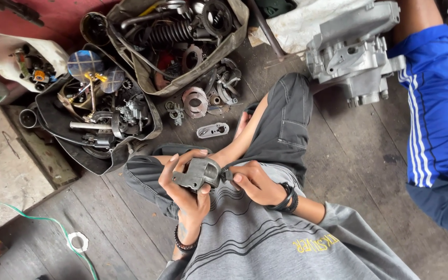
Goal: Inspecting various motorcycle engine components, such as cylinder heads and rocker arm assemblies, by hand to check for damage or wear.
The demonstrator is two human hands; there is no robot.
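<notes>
I sit cross-legged on a plank floor. My left hand [182,189] grips a small grey cast-metal engine part [199,172] from its left side, fingers curled over the top. My right hand [255,182] holds the same part at its right end, thumb pressed near a dark fitting. The part hovers above my lap, in front of my grey striped shirt. Both wrists wear dark bracelets.
Open bags of gears, springs and metal parts [175,44] and a tray of parts with mirrors [99,111] lie ahead on the floor. Loose plates [212,130] lie near my knee. A silver engine casing [353,52] stands beside another person in a blue shirt [439,103]. A green cable [42,220] and a white gasket [78,241] lie left.
</notes>
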